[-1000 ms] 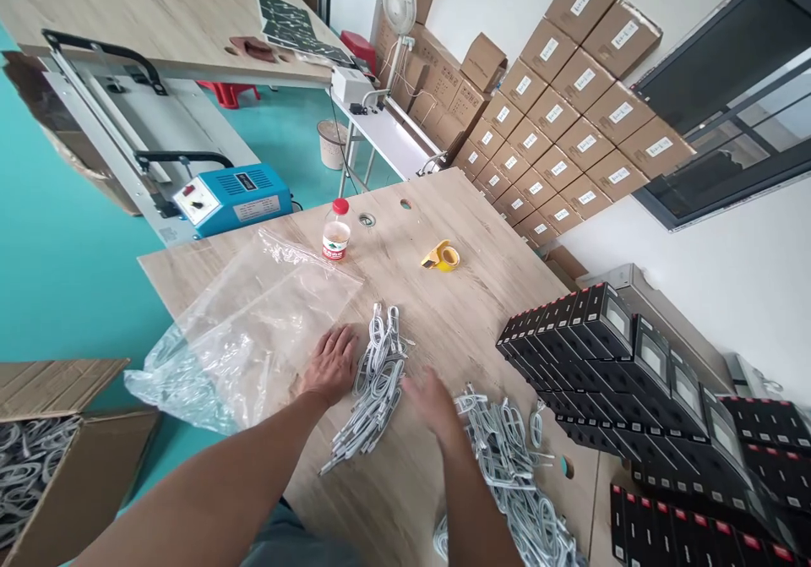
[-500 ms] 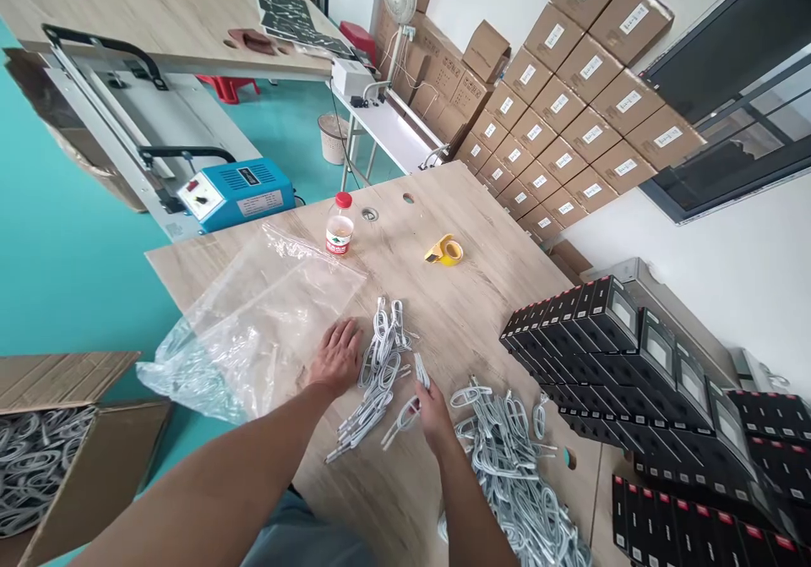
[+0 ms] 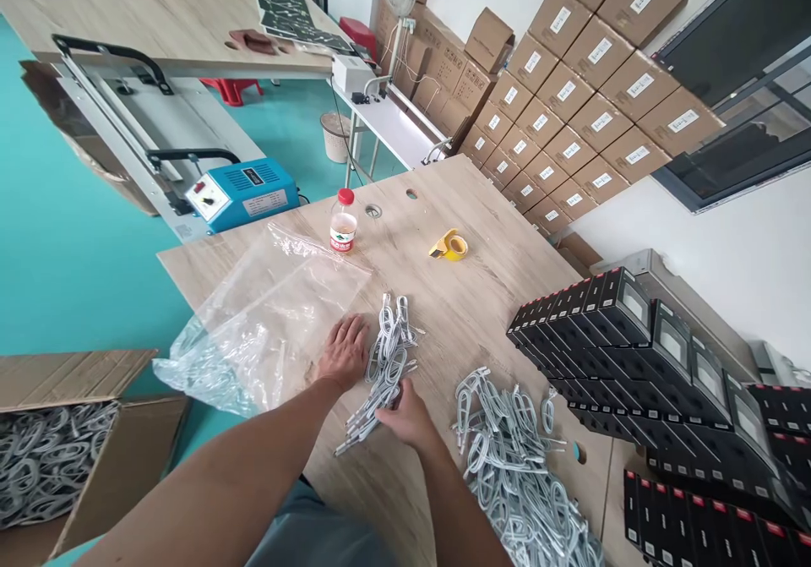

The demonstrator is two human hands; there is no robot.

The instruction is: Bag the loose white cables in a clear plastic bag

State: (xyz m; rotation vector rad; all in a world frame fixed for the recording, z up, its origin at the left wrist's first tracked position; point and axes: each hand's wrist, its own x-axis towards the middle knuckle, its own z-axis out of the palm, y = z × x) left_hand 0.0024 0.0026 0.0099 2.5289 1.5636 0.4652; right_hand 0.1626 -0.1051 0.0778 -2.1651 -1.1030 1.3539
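A neat row of coiled white cables [image 3: 385,357] lies on the wooden table [image 3: 456,297] in front of me. My left hand [image 3: 344,351] rests flat against the row's left side, fingers apart, partly on a clear plastic bag [image 3: 266,322]. My right hand [image 3: 405,415] presses a cable against the row's near right end, fingers curled over it. A loose heap of the same white cables [image 3: 513,457] lies to the right of that hand.
Black retail boxes [image 3: 639,356] stand in rows at the right. A small bottle with a red cap [image 3: 343,222] and a yellow tape roll [image 3: 451,246] sit farther back. An open carton of cables [image 3: 51,457] stands at the lower left, a blue sealing machine [image 3: 244,195] beyond the table.
My right hand picked a cable from the heap and brought it left onto the near end of the row. The left hand stayed beside the row.
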